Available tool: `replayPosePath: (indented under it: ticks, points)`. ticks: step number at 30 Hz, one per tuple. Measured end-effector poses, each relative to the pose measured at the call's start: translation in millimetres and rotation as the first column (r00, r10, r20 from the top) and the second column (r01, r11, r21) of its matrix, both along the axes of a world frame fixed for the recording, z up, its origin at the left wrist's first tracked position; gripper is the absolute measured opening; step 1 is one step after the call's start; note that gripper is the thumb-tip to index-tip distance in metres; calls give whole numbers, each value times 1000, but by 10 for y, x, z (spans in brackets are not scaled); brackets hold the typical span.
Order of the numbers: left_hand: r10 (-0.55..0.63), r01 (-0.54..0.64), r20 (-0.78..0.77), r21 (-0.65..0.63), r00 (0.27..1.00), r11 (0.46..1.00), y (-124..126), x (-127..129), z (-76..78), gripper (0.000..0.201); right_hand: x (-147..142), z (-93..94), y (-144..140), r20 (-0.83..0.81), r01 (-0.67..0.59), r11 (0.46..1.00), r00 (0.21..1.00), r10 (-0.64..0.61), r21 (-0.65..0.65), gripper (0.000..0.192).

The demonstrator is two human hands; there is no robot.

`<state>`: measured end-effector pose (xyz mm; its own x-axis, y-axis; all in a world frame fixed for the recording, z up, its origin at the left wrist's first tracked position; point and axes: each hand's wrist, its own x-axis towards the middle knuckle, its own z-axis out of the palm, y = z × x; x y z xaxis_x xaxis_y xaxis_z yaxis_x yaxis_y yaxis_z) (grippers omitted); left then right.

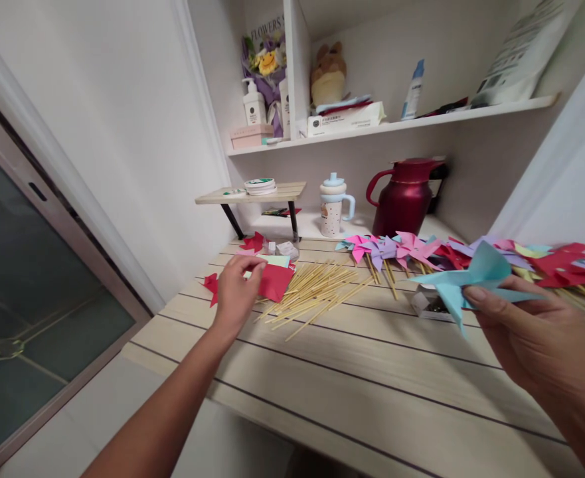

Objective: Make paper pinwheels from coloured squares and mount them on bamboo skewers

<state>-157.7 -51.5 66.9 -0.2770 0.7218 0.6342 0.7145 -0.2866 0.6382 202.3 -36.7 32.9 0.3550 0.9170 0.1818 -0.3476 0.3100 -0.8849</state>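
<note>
Between the thumb and fingers of my right hand (541, 332) is a light blue paper pinwheel (471, 279), raised over the right side of the table. Behind it, partly covered, sits a small open box (429, 302) with dark bits inside. My left hand (240, 285) hovers at the left, thumb and fingertips drawn together in a pinch; what they hold, if anything, is too small to make out. Red paper (276, 282) lies right beside that hand, with a pale green sheet (272, 260) behind it. A loose pile of thin wooden sticks (317, 285) spreads to its right.
Several colourful pinwheels on sticks (412, 251) line the back right of the slatted table (352, 378). Behind stand a dark red thermos jug (404, 199) and a lidded cup (331, 212). A small raised stand (222, 196) holds tape rolls (260, 187).
</note>
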Motion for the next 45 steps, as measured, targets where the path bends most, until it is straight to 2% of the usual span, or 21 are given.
replayPosePath:
  ticks: [3, 6, 8, 15, 18, 21, 23, 26, 31, 34, 37, 40, 41, 43, 44, 45]
  points:
    - [86, -115, -260, -101, 962, 988, -103, -150, -77, 16, -15, 25, -20, -26, 19, 1000, 999, -19, 1, 42]
    - [65, -222, -568, -211, 820, 952, -181, -149, -147, 17, -41, 70, -52, -20, 42, 999, 999, -42, -7, 43]
    - [29, -240, -653, -236, 757, 942, -200, -107, -185, 17, -58, 97, -73, -20, 41, 999, 999, -42, -31, 43]
    - [-55, -92, -741, -157, 670, 983, -47, 135, -220, 14, -60, 78, -71, -49, 27, 999, 998, -28, -22, 46]
    - [-84, -82, -781, -171, 619, 982, 60, 231, -221, 14, -40, 49, -51, -44, -12, 1000, 999, 12, 15, 43]
    - [-158, -79, -805, -246, 572, 966, 149, 285, -250, 9, -30, 41, -45, -72, -19, 999, 997, 21, 29, 39]
    - [-194, -86, -806, -289, 560, 954, 198, 294, -287, 7, -31, 45, -52, -62, -34, 999, 997, 37, 43, 34]
    - [-180, -112, -802, -293, 569, 950, 263, 283, -360, 13, -34, 49, -68, -25, -77, 994, 997, 79, 78, 31]
    - [-154, -124, -785, -281, 601, 952, 321, 272, -476, 19, -28, 40, -72, -78, -75, 994, 994, 82, 78, 36]
    - [-124, -122, -765, -256, 633, 959, 272, 319, -473, 17, -23, 38, -65, -86, -67, 996, 994, 72, 57, 38]
    - [-106, -79, -733, -213, 672, 974, 135, 444, -360, 16, -31, 34, -62, -62, -77, 996, 995, 79, 34, 36]
    - [-175, 142, -643, -104, 745, 984, -33, 660, -165, 18, -52, 18, -63, -1, -98, 995, 995, 98, 34, 33]
    - [-221, 215, -589, -82, 777, 973, -73, 749, -99, 19, -59, 9, -62, 19, -107, 994, 994, 106, 37, 32]
    - [-352, 348, -362, -78, 863, 934, -100, 940, 7, 16, -66, -8, -56, 48, -141, 989, 989, 139, 34, 32]
    - [-444, 433, -174, -97, 879, 896, -82, 1036, 39, 15, -65, -16, -50, 49, -159, 987, 986, 157, 33, 31]
    - [-536, 539, 56, -96, 842, 837, -43, 1128, 52, 14, -59, -20, -43, 45, -173, 984, 984, 171, 36, 30]
